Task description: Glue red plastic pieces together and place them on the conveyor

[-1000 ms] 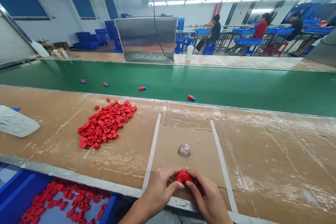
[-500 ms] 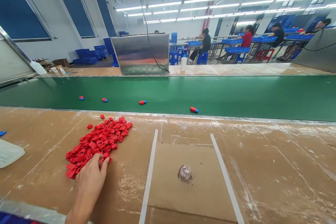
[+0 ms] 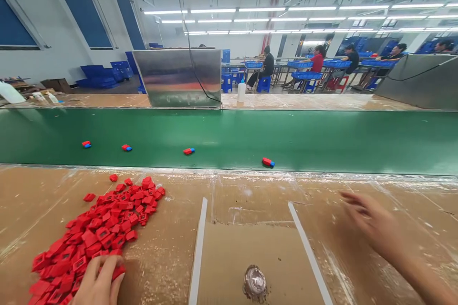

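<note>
At the near end of a heap of small red plastic blocks (image 3: 103, 233), my left hand (image 3: 98, 279) has its thumb and fingers closed around one red block (image 3: 118, 271). Several blocks in the heap show a dark square opening. On the right, over the brown table (image 3: 358, 271), my right hand (image 3: 372, 224) is slightly blurred, with its fingers stretched out and nothing visible in them. Between the hands, a round, greyish knob (image 3: 255, 281) rises from a cardboard sheet (image 3: 229, 257) edged by two white strips.
Beyond the table runs a green conveyor belt (image 3: 229, 128) carrying several red-and-blue pieces (image 3: 268, 162). On the far ledge stand a metal panel (image 3: 179, 76) and a white bottle (image 3: 241, 91). People sit at benches with blue trays in the background.
My right hand has come into view from the right. The view has tilted up and shifted, so the heap and knob sit lower. My left hand stays at the heap, its fingers now around a block.
</note>
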Available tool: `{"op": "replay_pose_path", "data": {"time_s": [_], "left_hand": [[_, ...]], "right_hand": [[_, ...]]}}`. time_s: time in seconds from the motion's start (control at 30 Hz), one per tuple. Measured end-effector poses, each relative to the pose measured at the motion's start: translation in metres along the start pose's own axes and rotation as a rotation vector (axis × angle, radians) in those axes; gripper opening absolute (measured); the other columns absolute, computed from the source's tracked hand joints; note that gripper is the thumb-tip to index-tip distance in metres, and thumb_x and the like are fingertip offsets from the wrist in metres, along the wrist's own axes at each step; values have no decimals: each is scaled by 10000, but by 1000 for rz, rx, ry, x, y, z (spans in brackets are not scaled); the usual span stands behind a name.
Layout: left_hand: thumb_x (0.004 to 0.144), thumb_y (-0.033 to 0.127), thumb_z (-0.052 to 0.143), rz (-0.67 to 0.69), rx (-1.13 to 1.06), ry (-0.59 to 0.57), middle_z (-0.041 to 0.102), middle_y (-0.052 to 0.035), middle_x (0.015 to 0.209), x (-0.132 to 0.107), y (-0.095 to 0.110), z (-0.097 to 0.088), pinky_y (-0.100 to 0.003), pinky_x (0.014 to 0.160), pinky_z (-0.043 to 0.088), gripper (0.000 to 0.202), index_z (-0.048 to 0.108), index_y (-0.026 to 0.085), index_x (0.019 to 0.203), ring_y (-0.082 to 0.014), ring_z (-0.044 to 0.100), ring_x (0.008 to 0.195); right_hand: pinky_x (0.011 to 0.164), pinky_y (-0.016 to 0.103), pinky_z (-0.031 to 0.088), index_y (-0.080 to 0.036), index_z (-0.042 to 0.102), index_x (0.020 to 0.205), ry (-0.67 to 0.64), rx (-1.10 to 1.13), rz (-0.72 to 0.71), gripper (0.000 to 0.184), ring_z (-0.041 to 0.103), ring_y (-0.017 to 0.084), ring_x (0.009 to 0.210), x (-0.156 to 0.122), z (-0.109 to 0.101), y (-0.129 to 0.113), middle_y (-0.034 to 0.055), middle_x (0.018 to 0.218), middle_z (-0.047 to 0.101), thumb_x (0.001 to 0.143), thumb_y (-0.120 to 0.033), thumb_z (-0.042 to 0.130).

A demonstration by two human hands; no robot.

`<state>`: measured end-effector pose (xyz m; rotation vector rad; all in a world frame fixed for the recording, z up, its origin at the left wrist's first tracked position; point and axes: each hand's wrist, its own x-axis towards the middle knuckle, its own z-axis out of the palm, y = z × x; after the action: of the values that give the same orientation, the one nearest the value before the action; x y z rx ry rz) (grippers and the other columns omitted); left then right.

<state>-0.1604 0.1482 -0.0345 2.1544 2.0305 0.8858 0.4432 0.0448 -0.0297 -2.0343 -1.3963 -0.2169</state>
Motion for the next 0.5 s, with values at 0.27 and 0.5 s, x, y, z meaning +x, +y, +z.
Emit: {"op": "replay_pose_path", "data": {"time_s": [0.27, 0.5], "left_hand": [[819, 297, 521, -43, -65, -327, 599, -44, 831, -20, 37, -49, -292, 689, 529, 222, 741, 273, 838, -211, 653, 744], [659, 509, 778, -464, -728, -455, 733, -53, 834, -23, 66, -58, -294, 773, 544, 403, 733, 201, 914, -242, 690, 848]], "right_hand": [[894, 429, 488, -185, 704, 1111, -255, 63, -128, 327, 623, 297, 980, 116, 136, -68, 144, 1078, 638, 845, -230, 518], [644, 315, 429, -204, 697, 893, -315, 66, 40, 181, 613, 243, 722, 129, 107, -64, 67, 779, 659, 723, -238, 646]]}}
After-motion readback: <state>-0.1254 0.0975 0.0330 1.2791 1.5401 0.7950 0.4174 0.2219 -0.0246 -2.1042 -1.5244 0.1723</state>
